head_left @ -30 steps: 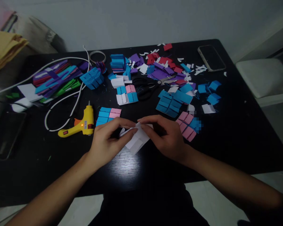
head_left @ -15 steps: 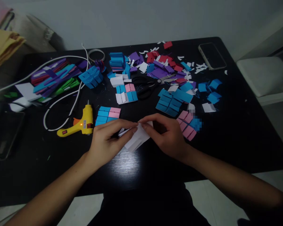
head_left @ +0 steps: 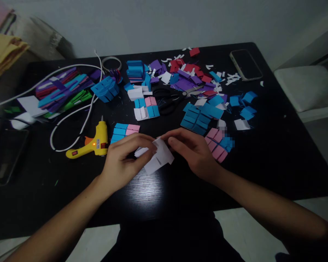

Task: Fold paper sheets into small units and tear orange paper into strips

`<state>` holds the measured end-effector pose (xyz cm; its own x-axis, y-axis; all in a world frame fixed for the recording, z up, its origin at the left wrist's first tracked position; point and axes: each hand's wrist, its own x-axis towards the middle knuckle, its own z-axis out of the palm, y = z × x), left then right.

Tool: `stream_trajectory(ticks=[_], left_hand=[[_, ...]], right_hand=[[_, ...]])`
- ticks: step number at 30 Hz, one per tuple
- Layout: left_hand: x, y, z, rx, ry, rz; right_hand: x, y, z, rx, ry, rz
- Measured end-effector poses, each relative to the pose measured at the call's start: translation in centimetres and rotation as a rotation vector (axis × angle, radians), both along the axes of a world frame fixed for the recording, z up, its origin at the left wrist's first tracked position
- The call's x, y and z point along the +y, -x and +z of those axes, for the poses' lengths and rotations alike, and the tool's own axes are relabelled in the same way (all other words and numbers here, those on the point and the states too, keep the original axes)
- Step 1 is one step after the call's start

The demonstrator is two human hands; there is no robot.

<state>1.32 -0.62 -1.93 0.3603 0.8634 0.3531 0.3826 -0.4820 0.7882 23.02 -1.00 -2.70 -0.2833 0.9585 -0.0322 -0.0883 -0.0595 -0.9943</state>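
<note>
Both hands meet over the near middle of the black table (head_left: 276, 156). My left hand (head_left: 123, 160) pinches a white folded paper piece (head_left: 158, 158) between thumb and fingers. Against the paper's right edge my right hand (head_left: 194, 151) rests with curled fingers on its upper corner. A yellow glue gun (head_left: 91, 143) with a lit orange lamp lies just left of my left hand. Right behind my left hand is a blue and pink folded piece (head_left: 124, 131). Beside my right hand sits a pink folded piece (head_left: 216, 143).
Many blue, purple, red and white paper pieces cover the table's far half, with black scissors (head_left: 169, 100) among them. A phone (head_left: 245, 64) lies at the far right, a white cable (head_left: 71, 112) and coloured strips (head_left: 62, 91) at the left. A white cushioned seat (head_left: 306, 87) stands off the right edge.
The white paper has turned and lifted slightly in my hands; my right fingers moved from its top edge to its right side. The view shifted slightly.
</note>
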Motion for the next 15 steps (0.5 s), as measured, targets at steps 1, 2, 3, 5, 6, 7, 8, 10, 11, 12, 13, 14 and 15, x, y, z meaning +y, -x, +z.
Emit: stream_trajectory(ticks=[1,2,3,5,6,7,8,10,11,12,13,14,15], left_hand=[[0.03,0.01,0.04,0.006,-0.001,-0.011],[0.04,0.01,0.06,0.01,-0.002,-0.02],[0.04,0.02,0.07,0.015,-0.004,-0.026],[0.03,0.03,0.07,0.024,-0.006,-0.037],[0.02,0.05,0.06,0.03,-0.008,-0.041],[0.01,0.06,0.04,0.034,-0.009,-0.045],[0.0,0.09,0.01,0.035,-0.011,-0.051],[-0.01,0.13,-0.06,0.036,-0.011,-0.066],[-0.01,0.14,-0.1,0.036,-0.012,-0.071],[-0.01,0.15,-0.12,0.039,-0.012,-0.076],[-0.01,0.15,-0.15,0.043,-0.012,-0.078],[-0.01,0.15,-0.16,0.047,-0.014,-0.079],[-0.01,0.15,-0.17,0.049,-0.015,-0.08]], right_hand=[[0.13,0.02,-0.2,0.002,0.021,-0.014],[0.25,0.04,-0.41,0.005,0.04,-0.019],[0.34,0.06,-0.61,0.011,0.054,-0.019],[0.44,0.11,-0.9,0.028,0.071,-0.018],[0.44,0.12,-0.98,0.036,0.071,-0.021],[0.41,0.13,-1.01,0.043,0.064,-0.027],[0.36,0.14,-1.01,0.046,0.056,-0.031],[0.23,0.16,-0.93,0.032,0.044,-0.034],[0.17,0.16,-0.88,0.019,0.038,-0.036],[0.12,0.16,-0.84,0.006,0.033,-0.039],[0.08,0.16,-0.81,-0.006,0.031,-0.039],[0.07,0.16,-0.79,-0.015,0.032,-0.036],[0.07,0.15,-0.79,-0.017,0.033,-0.034]])
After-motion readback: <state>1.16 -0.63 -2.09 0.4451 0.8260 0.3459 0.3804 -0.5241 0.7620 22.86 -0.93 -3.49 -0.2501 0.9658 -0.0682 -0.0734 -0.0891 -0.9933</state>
